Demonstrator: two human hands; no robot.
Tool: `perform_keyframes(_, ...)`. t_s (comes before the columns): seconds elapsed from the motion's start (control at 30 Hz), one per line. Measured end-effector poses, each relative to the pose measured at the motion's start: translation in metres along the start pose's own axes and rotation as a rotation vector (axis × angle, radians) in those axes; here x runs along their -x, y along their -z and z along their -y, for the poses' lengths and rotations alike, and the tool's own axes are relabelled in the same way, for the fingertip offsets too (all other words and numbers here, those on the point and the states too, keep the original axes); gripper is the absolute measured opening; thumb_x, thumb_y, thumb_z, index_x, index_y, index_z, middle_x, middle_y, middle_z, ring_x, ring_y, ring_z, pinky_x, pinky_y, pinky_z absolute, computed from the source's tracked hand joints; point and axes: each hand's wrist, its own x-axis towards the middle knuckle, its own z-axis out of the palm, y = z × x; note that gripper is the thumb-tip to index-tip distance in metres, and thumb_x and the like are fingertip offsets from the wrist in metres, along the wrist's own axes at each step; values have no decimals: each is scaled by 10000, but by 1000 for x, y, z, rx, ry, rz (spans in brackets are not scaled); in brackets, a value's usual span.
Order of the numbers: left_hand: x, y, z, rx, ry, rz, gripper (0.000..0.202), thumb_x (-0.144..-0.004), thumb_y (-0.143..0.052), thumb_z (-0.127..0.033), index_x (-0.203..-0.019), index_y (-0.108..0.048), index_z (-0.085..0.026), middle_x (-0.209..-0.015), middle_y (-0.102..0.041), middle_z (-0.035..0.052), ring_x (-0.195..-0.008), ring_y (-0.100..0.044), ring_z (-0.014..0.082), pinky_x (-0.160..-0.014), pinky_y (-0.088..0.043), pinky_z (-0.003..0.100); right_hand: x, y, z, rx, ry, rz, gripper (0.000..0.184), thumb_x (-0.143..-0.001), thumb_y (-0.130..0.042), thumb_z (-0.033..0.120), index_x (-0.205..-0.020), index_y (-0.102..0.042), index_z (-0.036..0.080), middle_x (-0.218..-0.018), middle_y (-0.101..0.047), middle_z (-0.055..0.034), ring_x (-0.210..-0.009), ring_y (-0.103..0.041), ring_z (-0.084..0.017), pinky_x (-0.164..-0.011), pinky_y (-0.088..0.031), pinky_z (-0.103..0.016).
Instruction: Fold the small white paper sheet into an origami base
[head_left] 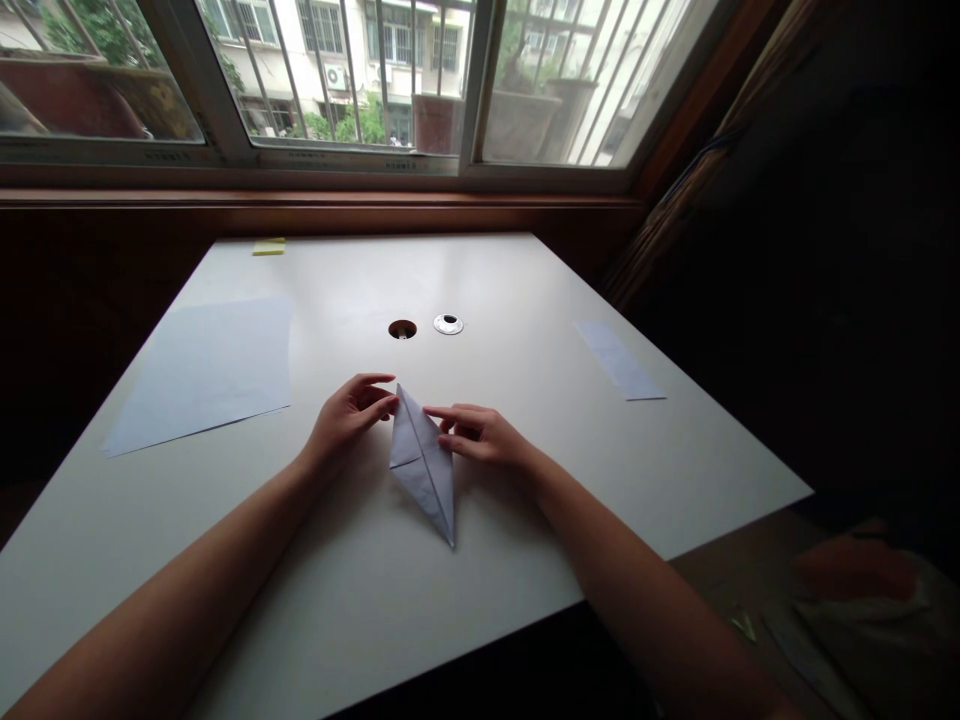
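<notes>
Across our white table [517, 560], the large sheet [210, 370] lies off to the left, presumably leaving us elbow room. The folded paper diamond [422, 470] sits before us, its far half between our separated hands. Our left hand [351, 412] meets its far tip, our right hand [486, 436] its right edge, seemingly steadying it; whether either pinches, we cannot tell.

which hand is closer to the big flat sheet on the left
Left. The left hand is to the right of the flat sheet; the right hand is farther right, on the other side of the folded paper.
</notes>
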Motion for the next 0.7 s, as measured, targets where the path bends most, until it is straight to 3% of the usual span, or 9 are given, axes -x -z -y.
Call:
perform_keyframes(0.3,-1,0,-1,-6,2,35,475,-795,-737,-490,-1130,-634,-169,-880,-722,64,-839,-685,205,-753,-536,331,0,-2,-4,35,44,62,531,-895,-585,209,-1418,-520,279,-968,-618,-28,-693,-516,-102,-701,-484,-258)
perform_keyframes(0.7,-1,0,-2,-16,3,74,476,-786,-756,-456,-1158,-631,-186,-914,-698,56,-885,-667,198,-810,-547,335,-1,-1,3,77,75,106,475,-914,-557,196,-1386,-565,250,-924,-564,-38,-764,-538,-131,-696,-463,-257)
